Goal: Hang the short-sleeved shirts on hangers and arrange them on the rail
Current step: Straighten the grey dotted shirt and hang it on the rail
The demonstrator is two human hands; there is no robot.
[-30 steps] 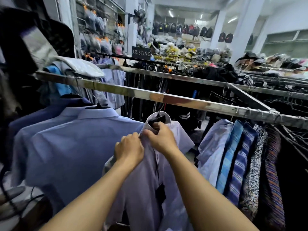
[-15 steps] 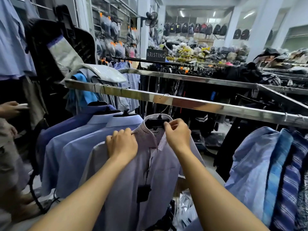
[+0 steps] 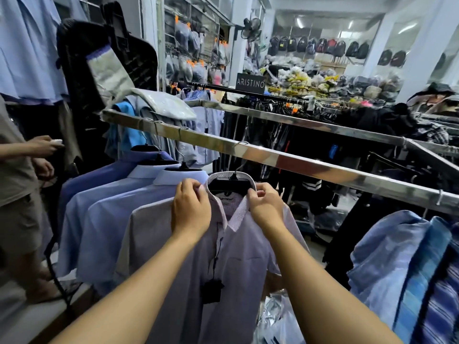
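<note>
A pale lilac short-sleeved shirt [image 3: 238, 259] hangs on a black hanger [image 3: 229, 186] whose hook is over the shiny metal rail [image 3: 310, 167]. My left hand [image 3: 191, 207] pinches the left side of its collar. My right hand [image 3: 264, 207] pinches the right collar point. A black price tag [image 3: 211, 291] dangles down the shirt's front. Just left of it hang three light blue short-sleeved shirts [image 3: 99, 219] on black hangers, close together on the same rail.
Blue and striped shirts [image 3: 409, 264] hang on the rail at the right. Another person [image 3: 19, 194] stands at the left edge holding a small white object. A second rail [image 3: 323, 125] with dark clothes runs behind. Plastic bags [image 3: 278, 319] lie below.
The lilac shirt has slid left along the rail toward the blue shirts. My hands moved apart from one spot on the collar to its two sides. The view has panned left.
</note>
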